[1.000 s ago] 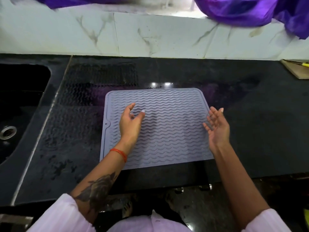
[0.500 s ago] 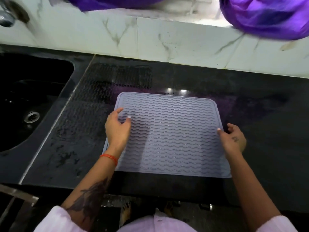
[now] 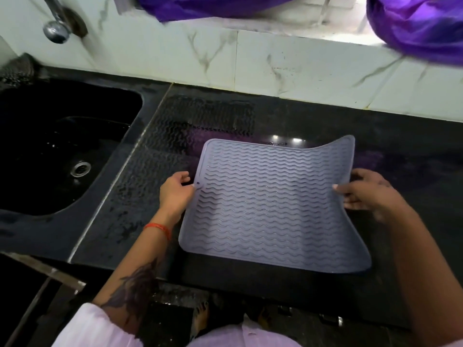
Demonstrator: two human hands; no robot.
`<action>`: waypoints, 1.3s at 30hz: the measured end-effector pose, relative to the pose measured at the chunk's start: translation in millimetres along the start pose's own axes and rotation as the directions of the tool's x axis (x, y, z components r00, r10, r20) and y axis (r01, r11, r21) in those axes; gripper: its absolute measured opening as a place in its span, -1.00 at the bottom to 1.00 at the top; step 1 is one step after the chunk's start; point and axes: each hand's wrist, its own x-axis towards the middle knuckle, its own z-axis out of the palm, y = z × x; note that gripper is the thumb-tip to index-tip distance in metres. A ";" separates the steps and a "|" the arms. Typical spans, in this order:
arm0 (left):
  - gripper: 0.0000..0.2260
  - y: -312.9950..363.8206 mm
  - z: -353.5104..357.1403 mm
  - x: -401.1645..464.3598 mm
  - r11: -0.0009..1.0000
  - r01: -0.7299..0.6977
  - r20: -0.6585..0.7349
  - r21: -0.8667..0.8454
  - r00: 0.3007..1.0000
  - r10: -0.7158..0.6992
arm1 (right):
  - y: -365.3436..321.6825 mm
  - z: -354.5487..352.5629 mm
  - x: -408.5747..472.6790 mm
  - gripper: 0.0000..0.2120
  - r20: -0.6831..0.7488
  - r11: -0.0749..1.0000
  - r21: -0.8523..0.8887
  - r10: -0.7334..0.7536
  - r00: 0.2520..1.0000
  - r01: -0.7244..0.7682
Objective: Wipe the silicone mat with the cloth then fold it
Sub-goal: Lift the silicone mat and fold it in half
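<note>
The fingers (image 3: 344, 189) of the right hand (image 3: 368, 194) curl over the right edge of the mat (image 3: 273, 206), thumb on its ribbed top and the other fingers partly tucked beneath; how far they reach under is hidden. The fingers (image 3: 184, 175) of the left hand (image 3: 175, 194) pinch the left edge just beside a small round hole in the rim, their tips out of sight behind the edge. Both hands grasp the mat.

The mat is pale grey-blue with wavy ridges. It lies on the black table (image 3: 400, 146) near its front edge, and its right side is lifted and bowed, the far right corner curling upward while the near edge rests flat. What is under the raised part cannot be seen.

A red band (image 3: 157, 227) circles the left wrist, and a dark tattoo (image 3: 135, 289) marks the forearm; its design is hard to make out. Pale sleeves are cut off at the bottom of the view.

To the left of the mat, a damp wavy print (image 3: 200, 116) marks the table. Farther left sits a black sink (image 3: 62, 146) with a metal drain (image 3: 80, 169), its left part cut off. A tap (image 3: 53, 26) hangs above it, blurred and cropped at the top. A marbled white wall (image 3: 275, 66) runs along the far side, and purple fabric (image 3: 421, 28) hangs over the ledge at the top, only partly in view. I cannot say whether it is the cloth.
</note>
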 end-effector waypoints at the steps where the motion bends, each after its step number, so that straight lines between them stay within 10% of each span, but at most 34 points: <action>1: -0.61 -1.1 -1.1 2.0 1.000 0.014 0.018 -0.016 1.000 -0.014 | -12.2 11.7 -9.2 -0.70 0.051 0.997 0.068 -0.031 0.998 0.028; 16: -0.83 -15.3 -8.7 23.4 0.974 0.064 0.255 -0.219 0.967 -0.006 | -68.5 252.3 -20.2 -0.58 0.244 0.990 0.085 -0.129 0.961 0.111; 24: -0.85 -19.0 -10.9 32.1 0.980 0.028 0.272 -0.198 0.962 0.028 | -61.9 282.8 -20.4 -0.40 0.173 0.970 -0.125 -0.185 0.967 0.208; 28: -0.80 -20.0 -11.3 36.8 0.983 0.015 0.297 -0.183 0.954 0.041 | -55.4 274.0 -25.8 -0.40 0.279 0.990 0.055 -0.142 0.950 0.132; 35: -0.93 -4.9 -9.4 44.8 0.994 0.004 0.304 -0.105 0.952 0.028 | -15.2 150.7 -22.2 -0.44 -0.253 0.915 -0.330 -0.322 0.912 0.231; 39: -0.83 9.9 -5.6 49.6 0.999 -0.024 0.347 0.021 0.938 0.015 | 2.4 123.4 -37.3 -0.43 0.221 0.994 0.068 0.065 0.973 -0.082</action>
